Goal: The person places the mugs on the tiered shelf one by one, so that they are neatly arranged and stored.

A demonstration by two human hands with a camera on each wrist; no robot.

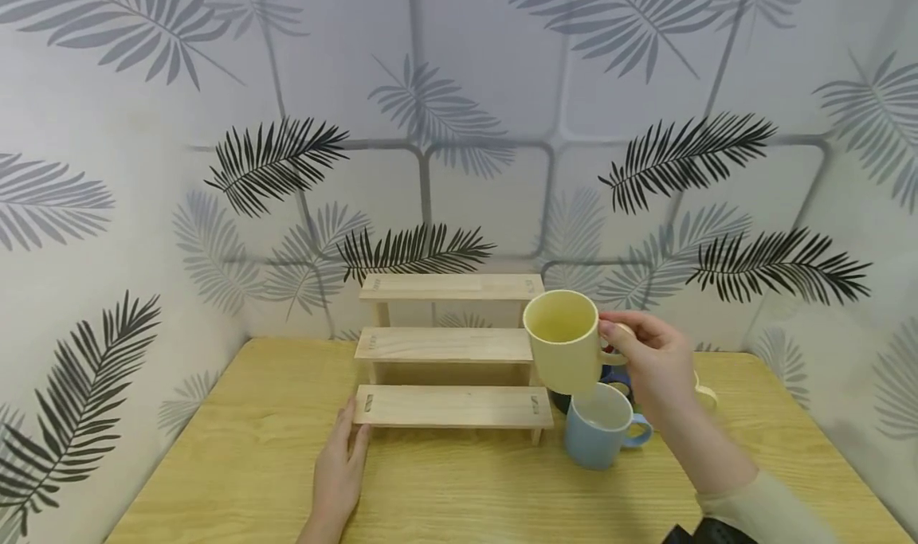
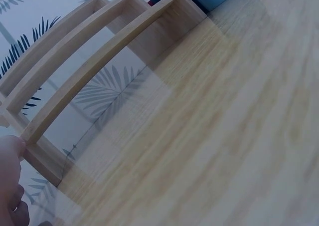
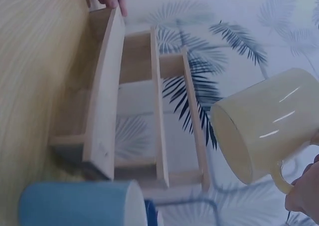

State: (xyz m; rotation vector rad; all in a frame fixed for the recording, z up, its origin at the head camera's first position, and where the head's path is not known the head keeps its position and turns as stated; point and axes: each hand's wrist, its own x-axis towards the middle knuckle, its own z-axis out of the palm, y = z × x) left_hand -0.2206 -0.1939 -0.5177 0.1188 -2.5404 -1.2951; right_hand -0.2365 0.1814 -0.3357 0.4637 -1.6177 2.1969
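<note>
My right hand [image 1: 656, 357] grips a pale yellow mug [image 1: 562, 361] by its handle, lifted in front of the right end of a three-step wooden display rack [image 1: 452, 407]. In the right wrist view the yellow mug [image 3: 266, 123] hangs in the air, apart from the rack. My left hand [image 1: 339, 472] holds the left end of the lowest step, with the thumb at its front corner. A light blue mug [image 1: 595, 432] stands upright on the table below the lifted mug, its handle pointing right.
Behind the light blue mug, a dark blue mug [image 1: 617, 378] and other items are partly hidden by my right hand and the yellow mug. A cream handle [image 1: 706, 397] shows right of my wrist. Leaf-patterned walls [image 1: 488, 201] enclose the wooden table [image 1: 237, 464].
</note>
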